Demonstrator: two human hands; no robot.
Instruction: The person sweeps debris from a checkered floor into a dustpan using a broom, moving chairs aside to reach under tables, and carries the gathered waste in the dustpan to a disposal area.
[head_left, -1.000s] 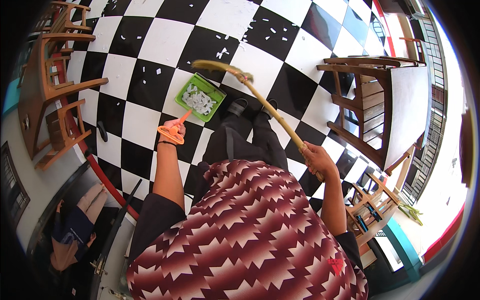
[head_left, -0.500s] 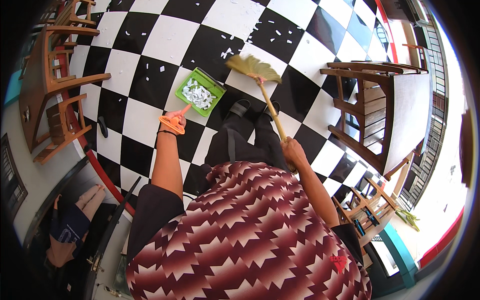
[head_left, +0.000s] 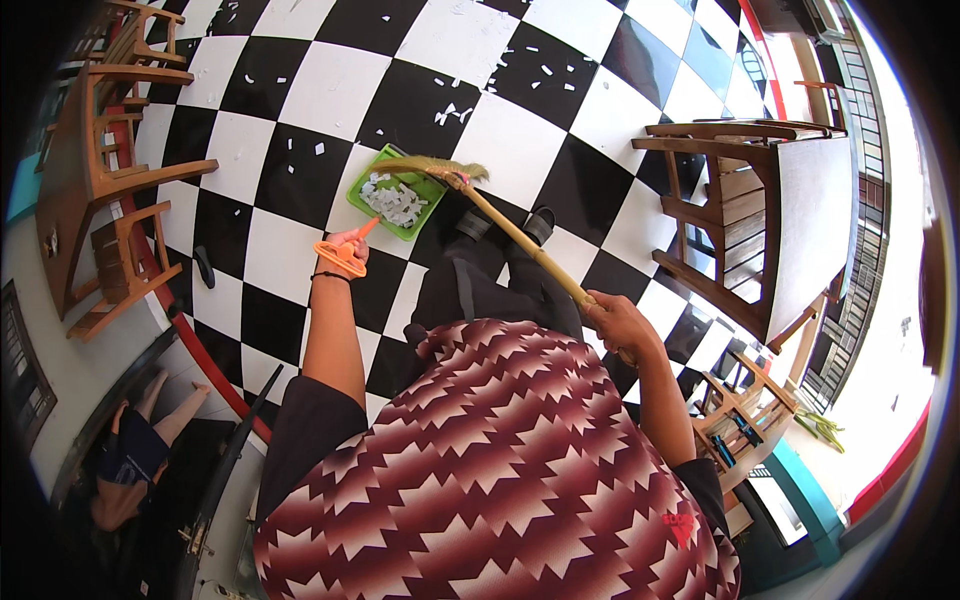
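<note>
Bristles (head_left: 425,166) of a long grass broom (head_left: 530,246) have swung leftward in the last half second, from floor beside the green dustpan (head_left: 401,230) to across its far side. The dustpan rests on the checkered floor (head_left: 330,88), just ahead of the left grip (head_left: 348,243). That grip is curled closed around the dustpan's orange handle (head_left: 368,227), whose looped end shows by the wrist. The right grip (head_left: 622,325) clasps the broom's shaft near its upper end, well apart from the pan. White paper scraps (head_left: 398,206) lie heaped inside. The bristles hide part of the pan's far edge; the left fingertips are too small to make out.
</note>
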